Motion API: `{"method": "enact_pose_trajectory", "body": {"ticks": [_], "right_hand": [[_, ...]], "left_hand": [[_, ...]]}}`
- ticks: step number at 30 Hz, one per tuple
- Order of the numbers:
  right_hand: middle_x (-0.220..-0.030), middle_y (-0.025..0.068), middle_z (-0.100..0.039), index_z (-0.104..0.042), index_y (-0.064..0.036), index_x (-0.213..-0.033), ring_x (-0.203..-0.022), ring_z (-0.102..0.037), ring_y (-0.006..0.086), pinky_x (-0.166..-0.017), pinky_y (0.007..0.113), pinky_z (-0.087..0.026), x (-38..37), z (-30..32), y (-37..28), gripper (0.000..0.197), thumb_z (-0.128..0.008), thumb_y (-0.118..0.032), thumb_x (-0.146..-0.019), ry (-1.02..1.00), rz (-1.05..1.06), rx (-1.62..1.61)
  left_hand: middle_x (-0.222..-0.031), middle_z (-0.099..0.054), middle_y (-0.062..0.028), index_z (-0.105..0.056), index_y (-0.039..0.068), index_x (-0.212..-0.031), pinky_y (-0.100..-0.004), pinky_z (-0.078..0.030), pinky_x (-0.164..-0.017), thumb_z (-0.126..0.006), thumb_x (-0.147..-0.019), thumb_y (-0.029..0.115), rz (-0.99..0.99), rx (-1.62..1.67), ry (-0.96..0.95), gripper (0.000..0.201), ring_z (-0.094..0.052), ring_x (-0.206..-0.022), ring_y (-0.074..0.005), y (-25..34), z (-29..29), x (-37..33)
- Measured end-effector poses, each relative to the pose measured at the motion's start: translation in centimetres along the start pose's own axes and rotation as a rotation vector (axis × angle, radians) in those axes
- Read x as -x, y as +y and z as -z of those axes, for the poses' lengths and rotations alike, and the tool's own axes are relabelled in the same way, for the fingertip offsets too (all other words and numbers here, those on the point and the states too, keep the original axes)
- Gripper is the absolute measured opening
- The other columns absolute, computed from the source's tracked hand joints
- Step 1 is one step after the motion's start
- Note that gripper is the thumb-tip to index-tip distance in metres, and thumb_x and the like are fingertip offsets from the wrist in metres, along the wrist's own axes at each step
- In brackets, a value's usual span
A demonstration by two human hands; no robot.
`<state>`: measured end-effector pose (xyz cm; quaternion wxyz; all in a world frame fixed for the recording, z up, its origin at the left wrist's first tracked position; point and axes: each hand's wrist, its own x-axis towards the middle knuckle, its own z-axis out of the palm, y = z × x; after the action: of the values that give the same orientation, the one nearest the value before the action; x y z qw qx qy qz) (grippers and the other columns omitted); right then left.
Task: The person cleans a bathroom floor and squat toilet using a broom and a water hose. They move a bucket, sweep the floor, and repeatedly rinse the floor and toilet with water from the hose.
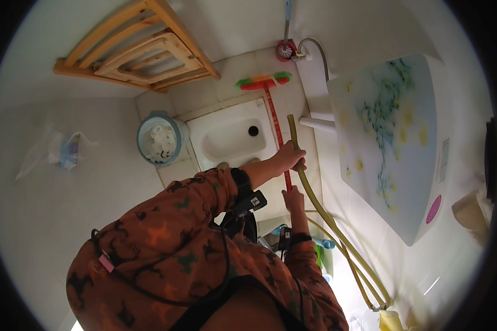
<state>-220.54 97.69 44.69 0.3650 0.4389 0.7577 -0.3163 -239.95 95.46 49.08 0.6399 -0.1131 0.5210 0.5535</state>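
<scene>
My left hand [289,156] is closed around a yellowish-green hose [312,197], a short way below its free end. The hose end points up and away, over the floor beside the squat toilet [234,138]. Just below, my right hand [294,198] grips the red handle of a broom [271,107]. That handle runs away from me, passing behind my left hand. The broom head, red with green and orange bristles, rests on the tiles beyond the toilet. Whether water leaves the hose is unclear.
A pale blue bin [159,139] with white paper stands left of the toilet. A wooden folding rack [143,52] leans at the far wall. On the right is a flower-patterned white appliance [384,143]. A toilet brush in a red holder [285,51] sits in the far corner.
</scene>
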Motion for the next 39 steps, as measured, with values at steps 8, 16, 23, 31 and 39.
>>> {"method": "enact_pose_trajectory", "body": {"ticks": [8, 16, 23, 31, 39], "right_hand": [[-0.08, 0.024, -0.056, -0.049, 0.0022, -0.081, -0.076, -0.055, 0.0387, -0.063, 0.043, -0.044, -11.3, 3.0, -0.5, 0.038, -0.05, -0.035, -0.073, 0.099, 0.205, -0.028], [-0.06, 0.0145, -0.054, -0.05, 0.0013, -0.066, -0.05, -0.051, 0.0301, -0.043, 0.037, -0.038, -13.8, 0.7, -1.2, 0.026, -0.053, -0.024, -0.072, -0.053, 0.377, -0.449], [-0.075, 0.0146, -0.056, -0.048, -0.0026, -0.087, -0.065, -0.056, 0.0308, -0.056, 0.038, -0.045, -9.1, -1.2, 0.8, 0.019, -0.046, -0.016, -0.073, 0.046, 0.281, 0.044], [-0.079, 0.0219, -0.058, -0.048, -0.0029, -0.093, -0.077, -0.055, 0.0399, -0.063, 0.044, -0.045, -13.2, 2.5, 0.1, 0.038, -0.05, -0.036, -0.074, 0.081, 0.13, 0.034], [-0.081, 0.0197, -0.058, -0.048, -0.0042, -0.096, -0.079, -0.056, 0.0369, -0.064, 0.042, -0.046, -14.3, -2.5, 1.0, 0.038, -0.048, -0.036, -0.076, 0.067, 0.351, -0.134]], "left_hand": [[-0.064, -0.053, -0.01, -0.037, -0.002, -0.084, -0.0293, -0.05, -0.046, -0.048, -0.077, 0.009, 0.045, 0.091, 0.054, 0.017, -0.059, -0.055, -0.0228, -0.2, 0.4, -0.8], [-0.064, -0.054, -0.0104, -0.042, -0.001, -0.076, -0.0291, -0.049, -0.044, -0.048, -0.078, 0.011, 0.001, 0.065, 0.006, 0.014, -0.059, -0.053, -0.0208, -0.2, 0.2, -1.6], [-0.066, -0.054, -0.0071, -0.043, 0.003, -0.078, -0.0303, -0.051, -0.055, -0.05, -0.079, 0.014, 0.079, 0.064, 0.008, 0.013, -0.06, -0.06, -0.0209, -1.0, 0.9, -1.3], [-0.068, -0.053, -0.0107, -0.037, -0.001, -0.088, -0.0312, -0.051, -0.048, -0.047, -0.078, 0.01, 0.073, 0.103, 0.027, 0.018, -0.059, -0.056, -0.0231, -2.3, 1.5, -1.4], [-0.069, -0.054, -0.0079, -0.04, 0.003, -0.085, -0.031, -0.051, -0.056, -0.049, -0.079, 0.014, 0.104, 0.071, 0.052, 0.015, -0.06, -0.062, -0.0218, -2.7, 1.1, -1.7]]}}
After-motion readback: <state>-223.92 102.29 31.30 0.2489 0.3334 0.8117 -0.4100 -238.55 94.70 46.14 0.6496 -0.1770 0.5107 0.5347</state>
